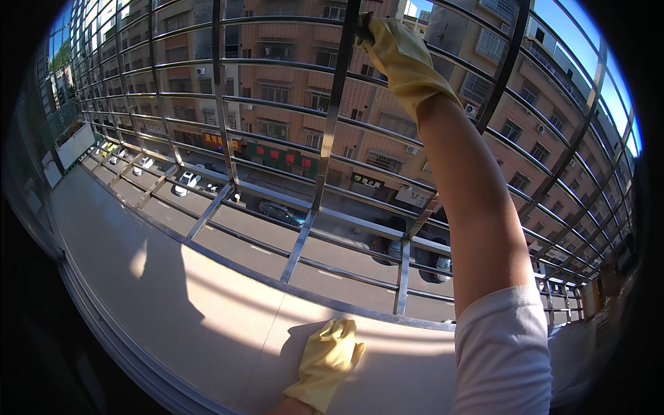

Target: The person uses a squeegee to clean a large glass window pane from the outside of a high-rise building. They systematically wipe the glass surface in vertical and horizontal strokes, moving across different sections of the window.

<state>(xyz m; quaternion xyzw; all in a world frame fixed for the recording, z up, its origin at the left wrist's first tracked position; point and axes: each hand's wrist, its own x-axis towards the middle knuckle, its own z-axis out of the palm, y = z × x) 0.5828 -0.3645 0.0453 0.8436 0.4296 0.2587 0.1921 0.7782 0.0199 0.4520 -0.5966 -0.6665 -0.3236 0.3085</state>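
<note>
My right hand (389,44), in a yellow rubber glove, reaches up to a vertical metal bar (337,78) of the window grille. Its fingers close on a dark, bunched cloth (364,27) pressed against that bar. What part of the bar the cloth wraps is hidden behind the glove. My left hand (332,355) wears a matching glove and rests on the pale tiled sill (233,306). The left fingers are curled under, with the thumb at the right, and no object shows in them.
Horizontal tubes (280,62) cross the grille, which bends outward above a barred base (295,254). A sliding-window track (119,342) runs along the sill's near edge. White panels (77,145) stand at the far left. Below lies a street (228,249) with parked cars (185,182).
</note>
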